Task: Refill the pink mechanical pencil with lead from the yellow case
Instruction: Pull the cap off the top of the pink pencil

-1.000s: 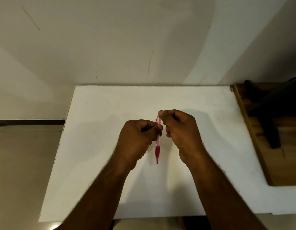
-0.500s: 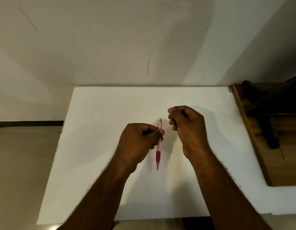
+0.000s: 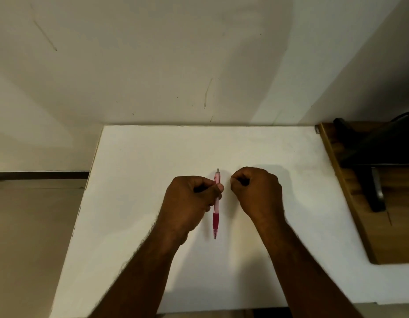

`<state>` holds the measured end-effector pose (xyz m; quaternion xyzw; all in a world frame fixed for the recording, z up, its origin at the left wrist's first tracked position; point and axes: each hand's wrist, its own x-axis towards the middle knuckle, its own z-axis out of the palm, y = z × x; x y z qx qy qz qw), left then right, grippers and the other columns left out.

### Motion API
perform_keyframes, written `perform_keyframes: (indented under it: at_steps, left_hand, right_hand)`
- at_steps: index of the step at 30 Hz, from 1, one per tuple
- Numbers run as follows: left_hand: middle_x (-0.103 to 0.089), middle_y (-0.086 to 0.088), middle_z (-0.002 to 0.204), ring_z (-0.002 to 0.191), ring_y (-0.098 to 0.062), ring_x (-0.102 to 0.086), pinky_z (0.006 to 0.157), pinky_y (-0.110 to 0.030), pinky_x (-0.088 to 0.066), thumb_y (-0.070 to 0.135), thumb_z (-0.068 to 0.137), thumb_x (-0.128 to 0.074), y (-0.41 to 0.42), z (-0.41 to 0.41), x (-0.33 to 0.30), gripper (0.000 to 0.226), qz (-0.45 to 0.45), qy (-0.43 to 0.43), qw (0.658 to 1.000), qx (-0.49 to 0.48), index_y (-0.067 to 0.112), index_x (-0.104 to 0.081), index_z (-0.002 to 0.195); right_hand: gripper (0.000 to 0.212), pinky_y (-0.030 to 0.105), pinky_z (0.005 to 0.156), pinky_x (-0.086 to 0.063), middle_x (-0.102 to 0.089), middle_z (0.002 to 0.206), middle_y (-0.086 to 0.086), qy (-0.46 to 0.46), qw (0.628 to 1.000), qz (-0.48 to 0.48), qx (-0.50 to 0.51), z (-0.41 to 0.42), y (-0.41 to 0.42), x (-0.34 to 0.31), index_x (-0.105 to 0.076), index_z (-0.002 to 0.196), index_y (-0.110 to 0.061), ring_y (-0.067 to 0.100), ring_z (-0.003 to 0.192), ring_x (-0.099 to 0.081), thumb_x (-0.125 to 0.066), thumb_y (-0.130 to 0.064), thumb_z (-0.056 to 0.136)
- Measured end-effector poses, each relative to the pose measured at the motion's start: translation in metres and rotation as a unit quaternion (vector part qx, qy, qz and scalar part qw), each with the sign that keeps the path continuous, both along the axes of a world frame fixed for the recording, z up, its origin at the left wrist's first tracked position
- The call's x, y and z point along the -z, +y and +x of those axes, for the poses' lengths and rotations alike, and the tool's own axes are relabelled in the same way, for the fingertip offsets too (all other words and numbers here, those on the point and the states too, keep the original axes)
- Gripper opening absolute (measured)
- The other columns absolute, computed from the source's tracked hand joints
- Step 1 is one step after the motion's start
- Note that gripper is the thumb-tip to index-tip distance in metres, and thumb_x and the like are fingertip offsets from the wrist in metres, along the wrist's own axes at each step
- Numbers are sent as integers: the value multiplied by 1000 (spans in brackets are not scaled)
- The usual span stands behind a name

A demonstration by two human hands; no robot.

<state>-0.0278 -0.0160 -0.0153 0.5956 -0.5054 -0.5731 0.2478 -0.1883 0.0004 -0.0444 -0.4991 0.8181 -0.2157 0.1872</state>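
The pink mechanical pencil (image 3: 216,218) is held nearly upright over the white table (image 3: 148,157), with its grey top end pointing away from me and its dark pink grip and tip toward me. My left hand (image 3: 189,203) grips its barrel between thumb and fingers. Just to the right of the pencil's top, a small gap away, is my right hand (image 3: 258,191). Its fingers are curled closed, and nothing shows in them. No yellow case is in view.
A wooden surface (image 3: 387,237) adjoins the table's right edge and carries a dark object (image 3: 377,148). A plain wall rises directly behind the table. The floor drops off beyond the left edge.
My right hand left the pencil's top end and drew away to the right. My left hand lowered the pencil slightly toward me.
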Motion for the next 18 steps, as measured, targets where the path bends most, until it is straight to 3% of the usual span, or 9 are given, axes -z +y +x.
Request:
perform_keyframes:
  at_steps: [5, 8, 11, 14, 18]
  left_hand:
    - [-76, 1, 68, 60, -10, -67, 66, -27, -59, 33, 87, -76, -1, 2, 1, 17, -1, -3, 1000, 10, 20, -82, 77]
    - [-76, 2, 68, 59, -8, -66, 64, -26, -58, 34, 87, -76, 0, 1, 1, 17, -6, -11, 1000, 21, 21, -82, 78]
    - [-76, 1, 70, 63, -12, -68, 70, -31, -59, 35, 87, -75, 0, -2, 0, 18, -7, -18, 999, 29, 21, -82, 79]
    - [-76, 0, 70, 63, -12, -67, 66, -28, -57, 35, 88, -74, 1, -3, 0, 18, -10, -20, 999, 36, 20, -82, 81]
    - [-75, 3, 67, 57, -5, -63, 60, -19, -51, 33, 88, -74, 2, -4, -1, 16, -13, -23, 999, 47, 22, -82, 79]
  right_hand:
    - [10, 24, 79, -51, -79, 94, -5, -59, 995, -64, 47, -4, -1, -16, -78, 95, -21, 9, 79, -66, -72, -29, 92]
    - [12, 35, 83, -60, -79, 88, -5, -238, 964, -83, 81, -4, -4, -28, -80, 94, -20, 14, 82, -72, -73, -29, 90]
    - [11, 33, 75, -61, -78, 78, -7, -342, 937, -28, 65, 1, -4, -31, -81, 88, -22, 12, 74, -72, -74, -30, 89]
    - [10, 28, 70, -58, -77, 76, -6, -358, 932, -21, 47, 4, -4, -30, -82, 88, -18, 9, 69, -68, -73, -22, 90]
    - [11, 27, 74, -57, -77, 78, -6, -343, 938, -35, 41, 4, -4, -28, -81, 89, -16, 8, 71, -69, -70, -18, 91]
